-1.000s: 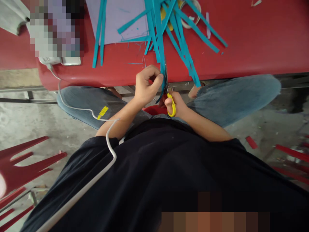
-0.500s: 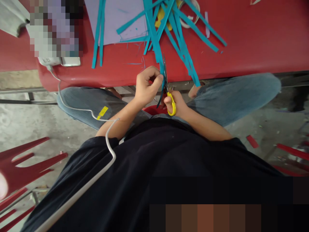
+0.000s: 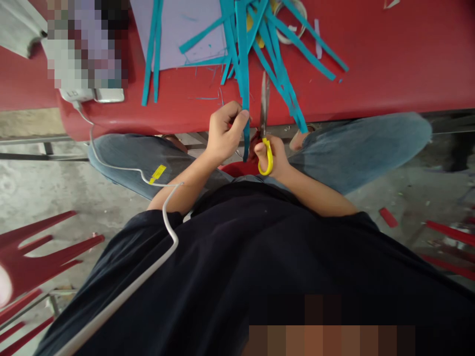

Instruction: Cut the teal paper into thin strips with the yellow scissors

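Note:
Between thumb and curled fingers, my left hand (image 3: pixel 226 129) pinches a long blue strip (image 3: pixel 243 64) that runs up over the table edge and hangs a little below the hand. My right hand (image 3: pixel 275 157) grips the yellow handle of the scissors (image 3: pixel 264 106). The blades look closed, point up and lie just right of the strip, apart from it. Several other blue strips (image 3: pixel 285 91) fan out across the red table (image 3: pixel 389 64), some over a lilac sheet (image 3: pixel 170 34).
A roll of tape (image 3: pixel 305 24) and a lilac sliver (image 3: pixel 318 39) lie behind the strips. At the left are a white charger (image 3: pixel 77 94) and a white cable (image 3: pixel 126 168) crossing my left forearm. Red chairs (image 3: pixel 22 252) stand on the floor.
The scissors have moved right, away from the strip, and their blades have turned more upright. The held strip now hangs straighter, its upper part shifted right. My left hand has barely moved.

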Demonstrator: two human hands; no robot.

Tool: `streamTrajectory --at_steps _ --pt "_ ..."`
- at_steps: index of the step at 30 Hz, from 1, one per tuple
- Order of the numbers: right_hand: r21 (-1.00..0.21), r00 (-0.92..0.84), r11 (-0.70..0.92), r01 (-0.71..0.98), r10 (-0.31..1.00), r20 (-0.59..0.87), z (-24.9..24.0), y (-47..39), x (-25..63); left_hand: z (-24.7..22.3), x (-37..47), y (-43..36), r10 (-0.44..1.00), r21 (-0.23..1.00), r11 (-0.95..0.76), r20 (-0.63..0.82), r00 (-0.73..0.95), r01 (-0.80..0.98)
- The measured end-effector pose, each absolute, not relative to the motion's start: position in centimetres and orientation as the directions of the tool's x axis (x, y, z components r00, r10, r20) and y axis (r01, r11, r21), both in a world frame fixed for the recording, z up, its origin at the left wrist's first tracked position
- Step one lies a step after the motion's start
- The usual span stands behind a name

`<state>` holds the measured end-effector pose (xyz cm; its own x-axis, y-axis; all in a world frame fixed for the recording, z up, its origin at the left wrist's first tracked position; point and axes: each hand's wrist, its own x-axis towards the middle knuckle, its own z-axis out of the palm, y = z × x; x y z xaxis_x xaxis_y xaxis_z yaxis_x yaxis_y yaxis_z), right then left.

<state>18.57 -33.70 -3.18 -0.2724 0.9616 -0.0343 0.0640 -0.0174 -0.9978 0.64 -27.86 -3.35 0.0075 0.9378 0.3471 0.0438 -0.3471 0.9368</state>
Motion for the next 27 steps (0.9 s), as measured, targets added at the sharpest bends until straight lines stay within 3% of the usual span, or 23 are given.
streamTrajectory --at_steps 4,6,13,19,27 --pt "-0.999 -0.051 0.001 -0.032 0.999 0.002 -2.7 -32.9 18.0 -3.3 1.0 -28.1 0.914 0.911 -0.406 0.406 0.026 0.074" --pt "-0.998 -0.030 0.006 -0.066 1.000 0.008 -2.7 -32.7 17.9 -3.3 1.3 -28.4 0.908 0.905 -0.418 0.417 0.032 0.080" --pt "-0.970 -0.116 -0.127 -0.210 0.988 -0.104 -2.0 -32.8 18.2 -3.5 1.4 -28.6 0.919 0.922 -0.386 0.382 0.093 0.030" --pt "-0.872 -0.226 -0.268 -0.409 0.956 -0.188 -1.4 -32.3 18.6 -3.8 1.2 -28.6 0.953 0.971 -0.178 0.210 0.219 -0.158" --pt "-0.797 -0.329 -0.369 -0.478 0.917 -0.227 -0.3 -32.0 18.7 -1.8 2.0 -29.8 0.967 0.964 0.007 0.061 0.249 -0.265"
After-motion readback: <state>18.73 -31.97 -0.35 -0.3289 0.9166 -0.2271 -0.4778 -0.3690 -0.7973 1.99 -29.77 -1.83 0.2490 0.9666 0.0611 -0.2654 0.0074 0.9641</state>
